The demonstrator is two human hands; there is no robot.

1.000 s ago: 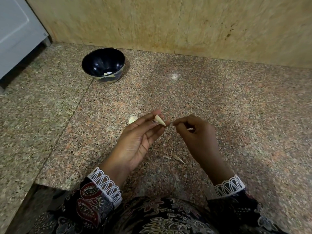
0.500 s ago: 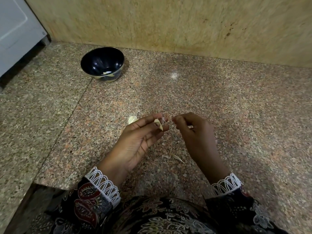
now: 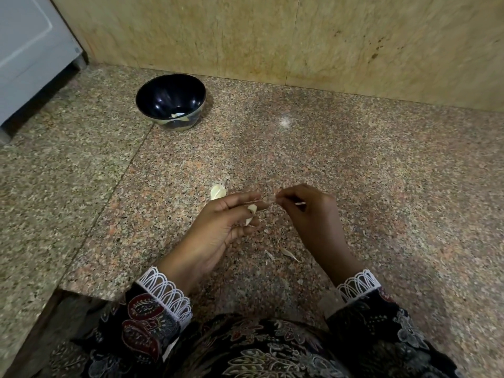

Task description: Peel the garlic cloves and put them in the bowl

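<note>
Garlic clove [image 3: 251, 214] sits mid-frame, pinched between your left hand [image 3: 218, 230] thumb and curled fingertips, its pale tip poking out below the thumb. Your right hand [image 3: 308, 214], just right of it, pinches a thin strip of skin [image 3: 268, 199] running from the clove's top. Second clove [image 3: 217, 191] lies on the granite counter [image 3: 354, 186] just above your left hand; bowl [image 3: 171, 100] is upper left, well apart.
</note>
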